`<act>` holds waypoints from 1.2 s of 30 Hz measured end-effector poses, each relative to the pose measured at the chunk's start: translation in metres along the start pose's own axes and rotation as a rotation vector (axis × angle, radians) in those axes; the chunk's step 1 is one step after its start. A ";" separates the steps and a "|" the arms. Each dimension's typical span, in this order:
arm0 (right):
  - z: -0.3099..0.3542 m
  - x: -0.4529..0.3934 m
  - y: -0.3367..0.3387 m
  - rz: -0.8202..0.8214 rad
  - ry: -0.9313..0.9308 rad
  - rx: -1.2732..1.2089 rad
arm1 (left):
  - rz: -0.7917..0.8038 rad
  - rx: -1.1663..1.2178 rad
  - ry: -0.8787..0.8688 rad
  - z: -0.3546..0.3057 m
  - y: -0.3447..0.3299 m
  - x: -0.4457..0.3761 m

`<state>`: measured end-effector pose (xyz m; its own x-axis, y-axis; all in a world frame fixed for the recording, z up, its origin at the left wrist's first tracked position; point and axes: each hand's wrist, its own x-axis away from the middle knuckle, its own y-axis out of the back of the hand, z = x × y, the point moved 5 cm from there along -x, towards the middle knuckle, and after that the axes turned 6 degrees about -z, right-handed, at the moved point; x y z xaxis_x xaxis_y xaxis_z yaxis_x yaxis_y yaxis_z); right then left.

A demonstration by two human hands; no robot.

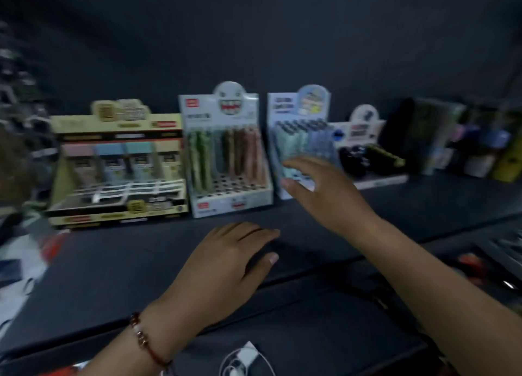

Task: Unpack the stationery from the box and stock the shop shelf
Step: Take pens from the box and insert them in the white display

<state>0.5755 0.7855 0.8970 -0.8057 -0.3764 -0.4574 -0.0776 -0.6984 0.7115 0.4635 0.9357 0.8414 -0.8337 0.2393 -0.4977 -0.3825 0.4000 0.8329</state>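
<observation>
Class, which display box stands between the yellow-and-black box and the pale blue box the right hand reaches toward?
In the head view, the white monster-face pen display box stands between them.

Four stationery display boxes [226, 152] on the shelf [113, 262]; two hands [226, 260].

No text can be read: the print on the display boxes [226, 149] along the shelf [141, 262] is too blurred.

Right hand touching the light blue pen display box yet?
Cannot tell. In the head view the right hand overlaps the front of the light blue pen display box, but blur hides any contact or gap.
</observation>
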 end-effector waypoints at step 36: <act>-0.561 0.967 0.086 -0.398 -1.961 -0.193 | 1.319 0.280 -0.573 -0.717 -0.848 0.198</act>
<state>0.1196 0.0200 0.2168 -0.1986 0.7412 0.6412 -0.4347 -0.6530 0.6201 0.3367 0.0092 0.2098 -0.2161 0.8448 0.4896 0.6597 -0.2434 0.7111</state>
